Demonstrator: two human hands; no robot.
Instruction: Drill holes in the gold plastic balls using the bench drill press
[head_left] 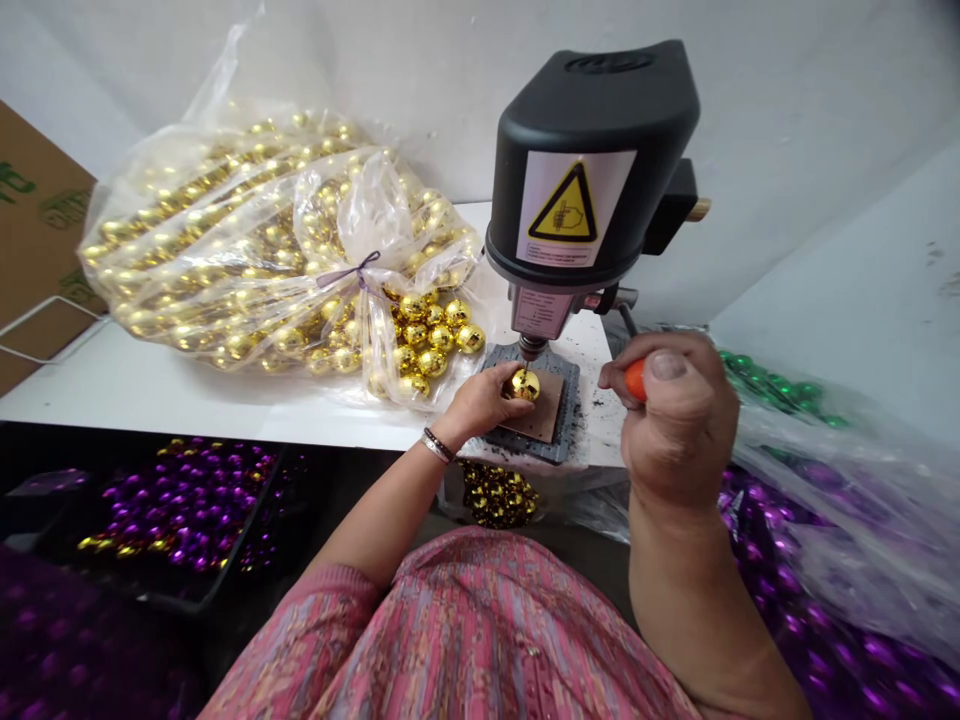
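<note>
My left hand (486,402) pinches a shiny gold ball (525,384) on the brown board (546,412) of a black bench drill press (592,150). The drill's chuck (531,346) and thin bit come down to the top of the ball; whether the bit has entered it I cannot tell. My right hand (679,410) is wrapped round the orange knob (636,380) of the press's feed lever, right of the column. Several more gold balls (435,340) lie at the mouth of a clear plastic bag (262,240) on the white table, left of the press.
Below the table's front edge, more gold balls (499,495) sit in a container. Purple balls (180,510) fill a dark crate at lower left. Bags of purple balls (840,600) and green balls (787,385) lie at right. A cardboard box (41,230) stands at far left.
</note>
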